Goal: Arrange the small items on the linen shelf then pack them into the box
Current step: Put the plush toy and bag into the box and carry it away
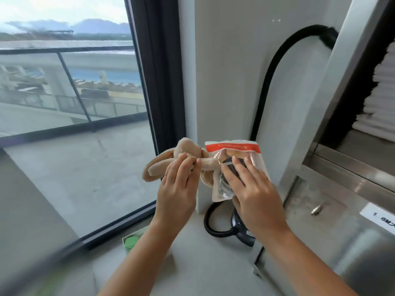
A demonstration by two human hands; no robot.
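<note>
A tan plush toy (183,149) with long floppy ears is held up in front of the window frame; my left hand (178,184) pinches one of its limbs. Just to its right, my right hand (252,186) holds a clear plastic pouch (233,147) with an orange-red top band and a dark round item inside. The fingers lie spread over the pouch's front, and the thumb is hidden behind it. Both items are raised above the pale ledge (192,242).
A black corrugated hose (269,69) arches up the white wall from a dark device (241,229) on the ledge. A steel cabinet (333,210) with stacked white linen (380,99) stands at right. A green-lidded item (131,241) lies low left by the large window (70,103).
</note>
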